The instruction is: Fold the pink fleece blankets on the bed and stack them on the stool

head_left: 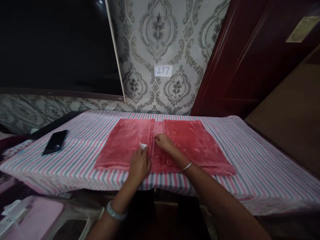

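A red plush blanket (192, 143) lies folded, its two side panels turned inward with a narrow gap between them. My left hand (139, 164) rests on the left panel near its front edge, fingers curled. A small white tag (143, 146) sticks out at its fingertips and seems to be held there. Over the gap is my right hand (163, 141), its thumb and fingers pinched together at the inner edge of the left panel. What lies right under the fingertips is partly hidden.
A striped cloth (82, 140) covers the table. At its left lies a black phone (55, 142). Behind are a large dark screen (60, 50) and a paper marked 277 (163, 70) on the wall. A pink stool (45, 213) stands at lower left.
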### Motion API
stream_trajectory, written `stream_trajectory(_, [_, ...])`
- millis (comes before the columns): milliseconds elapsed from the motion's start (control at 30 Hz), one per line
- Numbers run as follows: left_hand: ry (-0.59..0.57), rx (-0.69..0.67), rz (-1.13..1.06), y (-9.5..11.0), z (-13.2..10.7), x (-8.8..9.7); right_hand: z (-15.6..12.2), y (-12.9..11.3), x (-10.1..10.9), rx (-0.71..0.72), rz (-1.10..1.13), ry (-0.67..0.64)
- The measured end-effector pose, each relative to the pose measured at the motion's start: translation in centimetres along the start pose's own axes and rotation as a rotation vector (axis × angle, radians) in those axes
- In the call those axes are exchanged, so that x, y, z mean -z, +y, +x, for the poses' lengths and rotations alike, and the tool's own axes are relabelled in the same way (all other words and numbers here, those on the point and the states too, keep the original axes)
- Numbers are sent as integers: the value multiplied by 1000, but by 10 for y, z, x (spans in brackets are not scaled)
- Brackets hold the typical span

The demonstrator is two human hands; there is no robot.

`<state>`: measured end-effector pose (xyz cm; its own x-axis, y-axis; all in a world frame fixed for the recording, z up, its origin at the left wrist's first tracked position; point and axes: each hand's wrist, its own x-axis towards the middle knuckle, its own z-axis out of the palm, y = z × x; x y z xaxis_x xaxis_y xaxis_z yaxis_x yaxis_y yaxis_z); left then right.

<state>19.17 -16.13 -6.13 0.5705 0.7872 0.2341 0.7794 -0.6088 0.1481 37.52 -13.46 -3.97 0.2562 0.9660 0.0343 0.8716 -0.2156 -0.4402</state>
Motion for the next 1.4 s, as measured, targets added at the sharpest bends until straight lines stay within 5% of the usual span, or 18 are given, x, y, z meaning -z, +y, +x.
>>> stream_trajectory(400, [23,-31,31,-2,2,-6,61,-24,-5,-171,5,48])
stream_trajectory(867, [-33,1,-31,5,10,0,73,-24,-12,-166,68,108])
stream_trajectory(967, [-8,-68,-134,0,4,-4,69,-29,-8,-177,55,94])
stream_trajectory(1100, [84,-35,-520,-31,4,2,53,-45,-9,-68,71,144])
stream_trajectory(1233, [99,113,-736,-65,7,9,21,-44,-28,108,211,201])
stream_trajectory(1400, [157,105,-713,-82,2,14,-17,-22,-60,196,337,272])
